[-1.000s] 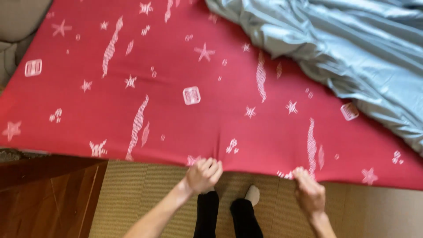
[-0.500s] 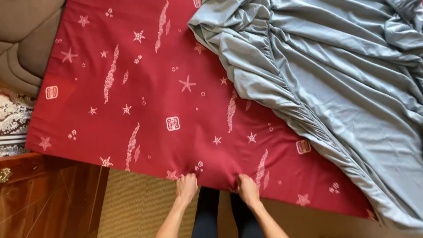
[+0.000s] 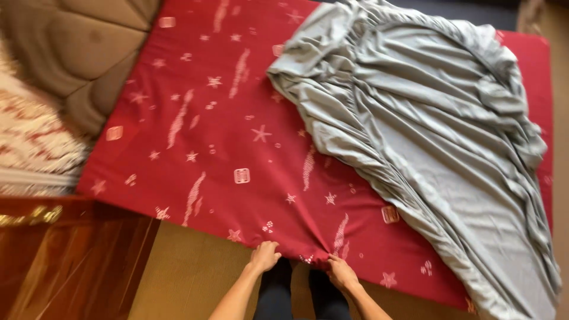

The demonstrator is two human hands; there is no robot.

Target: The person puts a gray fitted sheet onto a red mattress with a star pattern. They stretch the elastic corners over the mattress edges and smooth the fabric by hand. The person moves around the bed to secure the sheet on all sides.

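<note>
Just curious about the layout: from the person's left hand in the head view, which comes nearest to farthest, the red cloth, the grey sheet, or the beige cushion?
1. red cloth, its edge under the left hand.
2. grey sheet, up and right.
3. beige cushion, far upper left.

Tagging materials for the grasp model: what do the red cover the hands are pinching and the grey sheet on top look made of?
Red cover: looks like matte woven cloth, likely cotton-type, with a white printed pattern; it puckers into small folds where the left hand and right hand pinch its edge. Grey sheet: thin, soft fabric with a slight sheen, draping in many fine wrinkles and gathered along its edge, perhaps elasticated.
</note>
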